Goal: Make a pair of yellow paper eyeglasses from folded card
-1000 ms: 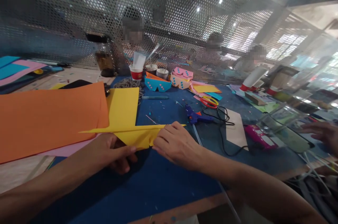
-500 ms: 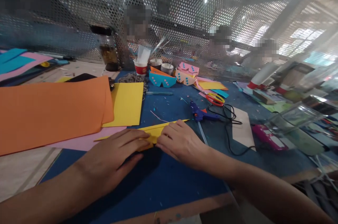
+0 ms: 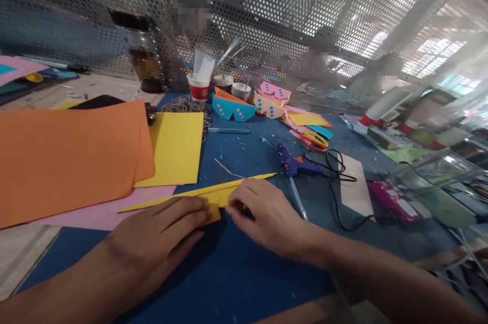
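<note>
Folded yellow paper (image 3: 223, 193) lies on the blue counter (image 3: 236, 273), under both hands. Left hand (image 3: 163, 230): fingers extended over it. Right hand (image 3: 263, 214): fingers curled on it; I cannot tell if pinched. I judge it light, crease-stiff, easily dented; grip the fold.

The near blue tabletop (image 3: 247, 278) offers passage, but the glue gun (image 3: 292, 163) and black cord (image 3: 345, 229) obstruct farther right.
</note>
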{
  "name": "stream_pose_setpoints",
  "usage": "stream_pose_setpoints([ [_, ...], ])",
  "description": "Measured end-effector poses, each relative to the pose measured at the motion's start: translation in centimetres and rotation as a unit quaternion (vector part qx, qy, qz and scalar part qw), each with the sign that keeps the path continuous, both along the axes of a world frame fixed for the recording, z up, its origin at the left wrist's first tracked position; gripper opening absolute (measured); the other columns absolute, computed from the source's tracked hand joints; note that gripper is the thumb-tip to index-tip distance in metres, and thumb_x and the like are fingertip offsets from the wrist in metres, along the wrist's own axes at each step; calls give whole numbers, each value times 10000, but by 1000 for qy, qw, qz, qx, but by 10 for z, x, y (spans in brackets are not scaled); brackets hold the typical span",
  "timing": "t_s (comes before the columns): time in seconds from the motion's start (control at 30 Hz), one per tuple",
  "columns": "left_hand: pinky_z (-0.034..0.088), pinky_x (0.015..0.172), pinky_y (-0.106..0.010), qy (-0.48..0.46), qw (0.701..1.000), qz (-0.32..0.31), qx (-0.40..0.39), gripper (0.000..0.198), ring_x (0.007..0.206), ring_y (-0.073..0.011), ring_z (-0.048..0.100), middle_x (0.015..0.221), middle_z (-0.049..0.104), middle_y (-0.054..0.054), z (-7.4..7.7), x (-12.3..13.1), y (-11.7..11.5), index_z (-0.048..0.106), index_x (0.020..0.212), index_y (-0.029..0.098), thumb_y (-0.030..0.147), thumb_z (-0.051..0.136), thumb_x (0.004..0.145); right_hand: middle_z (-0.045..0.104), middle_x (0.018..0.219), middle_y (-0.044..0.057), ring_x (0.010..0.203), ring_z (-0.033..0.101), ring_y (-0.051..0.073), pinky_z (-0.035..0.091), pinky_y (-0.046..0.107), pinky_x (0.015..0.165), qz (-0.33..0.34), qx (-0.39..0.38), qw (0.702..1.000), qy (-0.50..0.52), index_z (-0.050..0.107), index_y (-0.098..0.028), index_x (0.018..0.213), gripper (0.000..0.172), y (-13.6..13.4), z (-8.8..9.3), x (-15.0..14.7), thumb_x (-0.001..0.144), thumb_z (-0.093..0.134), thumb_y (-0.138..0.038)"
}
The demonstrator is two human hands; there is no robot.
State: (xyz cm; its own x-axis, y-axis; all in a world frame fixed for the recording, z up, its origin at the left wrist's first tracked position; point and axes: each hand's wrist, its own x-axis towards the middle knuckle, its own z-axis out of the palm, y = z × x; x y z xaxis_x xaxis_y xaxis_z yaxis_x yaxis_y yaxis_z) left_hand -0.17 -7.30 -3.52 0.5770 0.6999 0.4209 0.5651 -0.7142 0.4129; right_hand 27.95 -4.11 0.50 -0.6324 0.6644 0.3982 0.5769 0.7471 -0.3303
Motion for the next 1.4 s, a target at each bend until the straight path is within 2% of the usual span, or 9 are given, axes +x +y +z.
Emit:
stream_pose_setpoints([
  [0.1,563,1187,-430,25,1000,-9,-9,492,1250,-297,768,1437,782,-32,-2,-2,0,695,1510,401,274,643,1037,706,888,17,826,624,176,455,309,763,-12,-26,999,28,647,-212,907,149,-1,0,-1,1052,649,-179],
  [0.23,581,1154,-400,34,999,-19,-3,473,1202,-286,781,1402,795,-35,-2,-1,2,718,1485,393,281,681,1027,695,909,10,853,626,168,456,294,756,-16,-66,997,42,645,-213,898,147,-3,1,-1,1021,684,-144],
  [0.57,598,1036,-340,94,990,-38,99,360,1165,-222,747,1361,772,-48,10,6,3,691,1445,279,374,586,1114,687,916,7,818,612,151,438,280,735,-55,-163,983,69,618,-208,899,124,-4,5,-7,962,663,-112],
  [0.73,593,977,-344,106,990,-30,92,347,1160,-229,731,1352,763,-41,11,9,3,687,1421,284,415,573,1120,686,905,6,827,615,156,435,285,742,-57,-161,983,67,609,-212,893,117,-5,4,-7,954,672,-134],
  [0.93,570,1015,-343,100,989,-34,101,357,1176,-229,713,1358,756,-37,10,9,4,685,1438,290,406,587,1115,690,897,4,835,606,166,416,296,741,-61,-152,985,50,619,-209,885,170,-5,6,-7,961,768,-239],
  [1.07,560,1010,-343,96,990,-31,98,364,1169,-221,718,1347,763,-28,10,9,3,676,1442,284,428,578,1122,691,869,0,792,588,150,403,288,725,-57,-153,985,57,633,-209,872,151,-3,6,-7,1013,688,-201],
  [1.4,512,1072,-354,94,989,-13,113,357,1184,-221,714,1342,777,-17,9,12,2,681,1421,275,446,548,1137,668,841,-5,775,558,148,383,294,715,-59,-141,987,55,589,-210,827,183,-2,2,-9,991,636,-142],
])
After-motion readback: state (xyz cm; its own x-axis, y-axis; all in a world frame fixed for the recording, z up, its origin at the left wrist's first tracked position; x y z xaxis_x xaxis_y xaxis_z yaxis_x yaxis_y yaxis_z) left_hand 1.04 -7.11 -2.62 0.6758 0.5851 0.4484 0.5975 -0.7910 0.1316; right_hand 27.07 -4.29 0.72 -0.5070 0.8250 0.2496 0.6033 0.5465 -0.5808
